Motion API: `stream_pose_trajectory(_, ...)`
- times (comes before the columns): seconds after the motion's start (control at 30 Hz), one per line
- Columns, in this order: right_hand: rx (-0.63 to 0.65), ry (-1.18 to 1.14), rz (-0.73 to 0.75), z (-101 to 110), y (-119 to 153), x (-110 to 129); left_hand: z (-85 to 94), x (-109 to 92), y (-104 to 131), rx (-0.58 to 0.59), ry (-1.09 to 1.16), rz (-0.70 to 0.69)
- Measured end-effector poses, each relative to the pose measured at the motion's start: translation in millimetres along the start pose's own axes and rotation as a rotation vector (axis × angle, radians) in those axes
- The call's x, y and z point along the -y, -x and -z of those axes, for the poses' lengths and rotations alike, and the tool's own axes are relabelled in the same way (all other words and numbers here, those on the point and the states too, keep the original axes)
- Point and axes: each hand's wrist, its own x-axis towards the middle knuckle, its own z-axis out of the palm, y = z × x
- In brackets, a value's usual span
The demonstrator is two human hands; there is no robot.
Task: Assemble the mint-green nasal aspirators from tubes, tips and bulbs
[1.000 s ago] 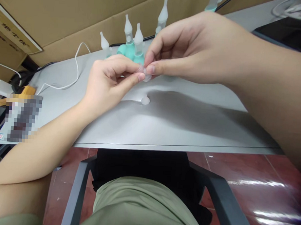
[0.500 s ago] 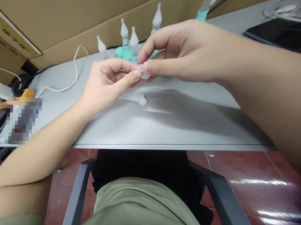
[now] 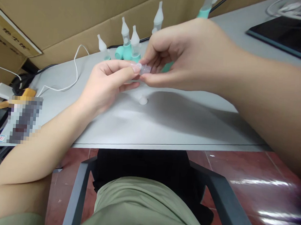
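Note:
A small clear plastic piece [image 3: 145, 69] is held above the table between my two hands. My left hand [image 3: 108, 77] is closed, pinching its left end between thumb and fingers. From the other side, my right hand [image 3: 179, 56] closes on it with thumb and index finger, the other fingers curled. Below them a small translucent white tip [image 3: 143, 100] stands on the grey table [image 3: 118, 131]. Behind my hands are several teal-based nasal aspirators with white pointed nozzles, one of them a teal aspirator [image 3: 127, 51] with a clear neck.
A cardboard wall [image 3: 77, 16] runs along the back. At left lie a white cable [image 3: 77, 67] and a white plug [image 3: 2, 91]. To the right is a dark flat device [image 3: 285, 36]. Chair armrests [image 3: 78, 189] flank my lap below the table edge.
My right thumb has moved lower and its fingers have opened a little, so more of the clear piece shows. The left thumb has shifted slightly up over it.

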Motion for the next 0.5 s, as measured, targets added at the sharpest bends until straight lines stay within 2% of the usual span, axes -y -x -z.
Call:
stream_pose_trajectory(0.07,-0.002,0.058,-0.006,-1.5,-0.9,1.5,1.2,1.8,-1.4,0.001,-0.027,0.047)
stream_pose_trajectory(0.27,0.0,0.185,-0.004,-5.0,0.0,2.4,-4.0,3.1,2.5,-0.031,0.107,0.029)
stream_pose_trajectory(0.5,0.048,0.302,-0.029,-7.5,-5.0,10.1,0.4,3.6,-4.2,-0.026,0.01,0.075)
